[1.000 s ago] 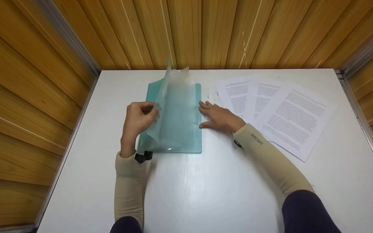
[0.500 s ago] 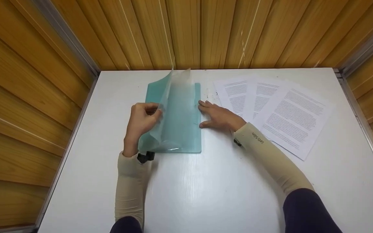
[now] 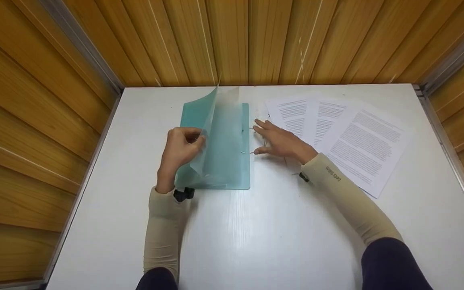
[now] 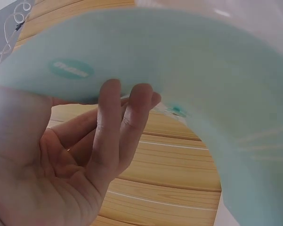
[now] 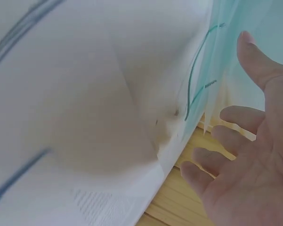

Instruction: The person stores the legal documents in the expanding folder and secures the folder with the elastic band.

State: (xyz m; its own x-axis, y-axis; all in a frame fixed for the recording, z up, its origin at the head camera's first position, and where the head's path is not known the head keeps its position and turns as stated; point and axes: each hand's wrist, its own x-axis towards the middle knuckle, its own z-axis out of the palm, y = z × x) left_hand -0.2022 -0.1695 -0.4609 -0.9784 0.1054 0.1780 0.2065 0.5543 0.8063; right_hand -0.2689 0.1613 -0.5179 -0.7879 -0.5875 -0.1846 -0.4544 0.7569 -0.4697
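Note:
A teal plastic folder [image 3: 232, 169] lies on the white table. My left hand [image 3: 182, 149] pinches its raised translucent cover [image 3: 210, 151] near the left side; in the left wrist view that cover [image 4: 132, 47] bends over the fingers, which hide part of its edge. At the folder's right edge, two thin strands [image 5: 190, 80] come out and curve in the right wrist view. Beside them is my right hand [image 3: 282, 141], its fingers [image 5: 242, 117] spread and apart from the strands in the right wrist view.
Several printed sheets [image 3: 365, 149] lie fanned out on the table [image 3: 224, 233], right of the folder and partly behind the right hand. Wood-panelled walls [image 3: 232, 44] stand at the back and both sides.
My right hand has lifted off the folder's right edge and shifted right, and the thin strands now show there. My left hand has moved slightly right with the pinched cover.

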